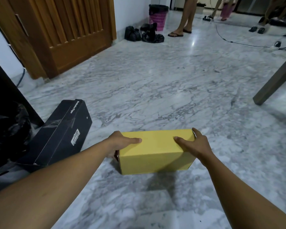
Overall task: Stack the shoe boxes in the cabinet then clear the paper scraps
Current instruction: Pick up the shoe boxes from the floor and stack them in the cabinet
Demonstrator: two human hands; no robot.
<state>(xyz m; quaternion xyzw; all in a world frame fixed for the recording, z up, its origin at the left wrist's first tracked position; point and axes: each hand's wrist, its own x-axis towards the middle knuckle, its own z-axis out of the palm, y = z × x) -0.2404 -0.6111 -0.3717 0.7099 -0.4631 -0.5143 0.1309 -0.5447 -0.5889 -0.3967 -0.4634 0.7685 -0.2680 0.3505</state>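
- On the grey marbled floor (pixel 155 80), straight ahead of the person, sits a yellow rectangular cardboard shoe box (pixel 156 152), long axis running left to right.
- Left hand (pixel 120 142) and right hand (pixel 194 144) clamp its opposite short ends, thumbs on the lid, equally near.
- Black cardboard shoe box (pixel 63 134) lies to the left, untouched.

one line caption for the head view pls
Both hands, left hand and right hand, grip a yellow shoe box above marble floor.
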